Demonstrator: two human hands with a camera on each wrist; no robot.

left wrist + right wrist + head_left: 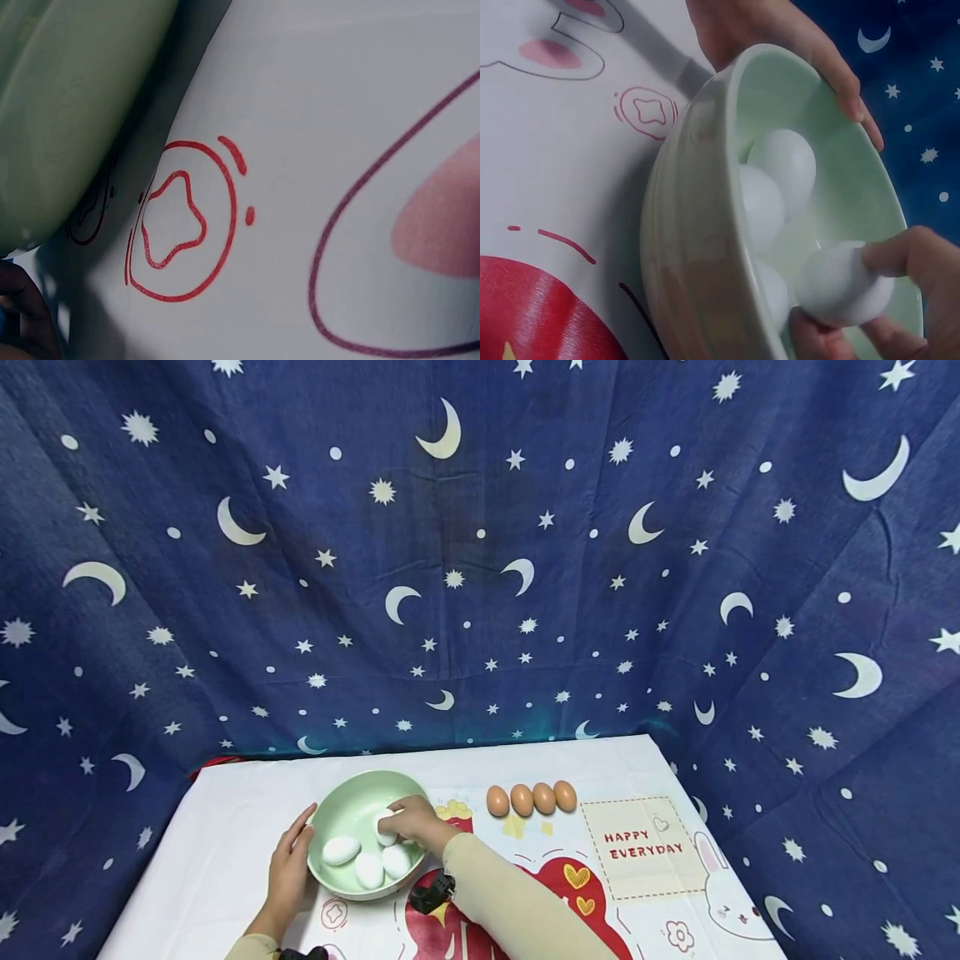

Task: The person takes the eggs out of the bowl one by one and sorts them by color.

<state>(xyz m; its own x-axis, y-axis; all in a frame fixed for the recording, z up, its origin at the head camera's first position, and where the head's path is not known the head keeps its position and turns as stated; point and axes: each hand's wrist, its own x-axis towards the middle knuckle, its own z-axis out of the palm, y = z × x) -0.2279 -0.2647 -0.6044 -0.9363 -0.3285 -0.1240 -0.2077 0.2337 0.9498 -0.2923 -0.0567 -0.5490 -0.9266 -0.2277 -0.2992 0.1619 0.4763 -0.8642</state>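
A pale green bowl [348,802] stands on the table's left half, with several white eggs in it. My right hand [416,821] reaches over its right side and pinches a white egg [844,283] between thumb and fingers, inside the bowl. Other white eggs [341,850] lie at the bowl's near side; the right wrist view shows some of these eggs [784,169] partly behind the rim. My left hand [287,868] rests against the bowl's left side, its fingers extended along the rim. Only a bit of that hand shows in the left wrist view, beside the bowl's outer wall [67,112].
Several brown eggs [532,798] lie in a row to the bowl's right, toward the back of the table. A white printed cloth [255,793] covers the table. Behind and at the sides hangs a blue curtain [480,610] with moons and stars.
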